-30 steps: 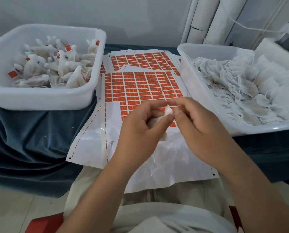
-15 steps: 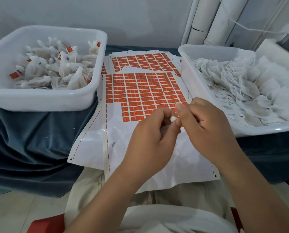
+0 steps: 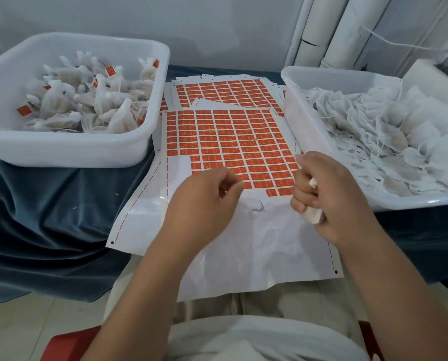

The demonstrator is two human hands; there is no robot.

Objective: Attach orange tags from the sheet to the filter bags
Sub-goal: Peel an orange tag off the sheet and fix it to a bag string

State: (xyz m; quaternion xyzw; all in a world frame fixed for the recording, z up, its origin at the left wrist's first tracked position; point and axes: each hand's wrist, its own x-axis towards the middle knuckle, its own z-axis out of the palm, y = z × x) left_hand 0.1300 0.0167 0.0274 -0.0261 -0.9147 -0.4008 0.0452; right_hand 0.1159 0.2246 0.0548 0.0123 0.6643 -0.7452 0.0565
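The top sheet of orange tags lies between two white tubs, its lower rows partly stripped to bare backing. My right hand grips a white filter bag in its fist, over the sheet's right edge; bits of the bag show above and below the fingers. My left hand hovers with curled fingers over the lowest rows of tags, thumb and forefinger close together. Whether they pinch anything is unclear. The left tub holds several bags with orange tags. The right tub holds untagged bags.
More tag sheets lie under and behind the top one. A dark blue cloth covers the table. White pipes stand against the back wall. My lap in pale clothing sits under the sheet's near edge.
The hands have parted. The bag has passed from my left hand into my right fist, which moved right. My left hand has let go and now sits at the lowest tag rows.
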